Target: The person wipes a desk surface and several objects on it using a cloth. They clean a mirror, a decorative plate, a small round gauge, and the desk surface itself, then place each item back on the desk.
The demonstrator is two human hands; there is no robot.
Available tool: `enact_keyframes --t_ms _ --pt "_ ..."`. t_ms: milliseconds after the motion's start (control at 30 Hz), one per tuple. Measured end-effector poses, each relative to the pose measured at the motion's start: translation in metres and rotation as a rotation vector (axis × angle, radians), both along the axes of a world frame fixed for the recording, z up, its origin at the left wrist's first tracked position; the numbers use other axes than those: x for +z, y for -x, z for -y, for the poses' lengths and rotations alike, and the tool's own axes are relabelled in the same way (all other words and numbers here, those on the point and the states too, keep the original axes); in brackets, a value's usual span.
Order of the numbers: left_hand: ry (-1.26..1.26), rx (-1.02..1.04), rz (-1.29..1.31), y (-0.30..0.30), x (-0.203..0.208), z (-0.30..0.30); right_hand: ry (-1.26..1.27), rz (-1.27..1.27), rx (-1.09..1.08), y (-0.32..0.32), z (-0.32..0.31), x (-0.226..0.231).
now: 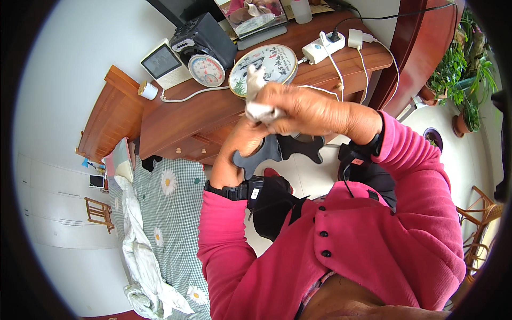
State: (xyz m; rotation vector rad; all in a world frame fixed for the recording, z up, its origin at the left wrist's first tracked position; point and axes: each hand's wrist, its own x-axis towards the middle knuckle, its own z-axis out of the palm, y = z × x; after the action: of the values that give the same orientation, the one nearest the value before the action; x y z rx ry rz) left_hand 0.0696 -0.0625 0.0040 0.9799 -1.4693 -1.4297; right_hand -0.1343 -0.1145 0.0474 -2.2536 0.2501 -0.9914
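- Right hand (304,109) curled closed around white cloth (258,109); how left hand (244,140) gripped couldn't be told.
- Bunching seemed underway, desk (184,122) toward eleven o'clock.
- Next move likely called for steadiness.

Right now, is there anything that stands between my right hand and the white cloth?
Nothing visible does: your right hand grips the white cloth directly. Your left hand shows just below in the picture, partly hidden by the cloth and the right hand.
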Motion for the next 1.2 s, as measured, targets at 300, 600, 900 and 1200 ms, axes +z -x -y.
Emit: enact_keyframes --t_ms 300,600,900,1200 --pt "-0.024 0.020 0.103 0.000 -0.011 0.002 0.261 -0.102 0.121 -0.003 0.019 -0.013" --pt "-0.168 0.236 0.226 -0.009 0.001 -0.023 -0.135 -0.022 -0.385 0.032 0.052 -0.031" --pt "0.233 0.777 -0.200 -0.031 0.017 0.010 -0.824 0.261 -0.409 0.035 0.020 -0.046" --pt "0.403 0.875 -0.209 -0.001 0.019 0.007 0.046 0.472 -0.328 -0.010 -0.021 -0.032"
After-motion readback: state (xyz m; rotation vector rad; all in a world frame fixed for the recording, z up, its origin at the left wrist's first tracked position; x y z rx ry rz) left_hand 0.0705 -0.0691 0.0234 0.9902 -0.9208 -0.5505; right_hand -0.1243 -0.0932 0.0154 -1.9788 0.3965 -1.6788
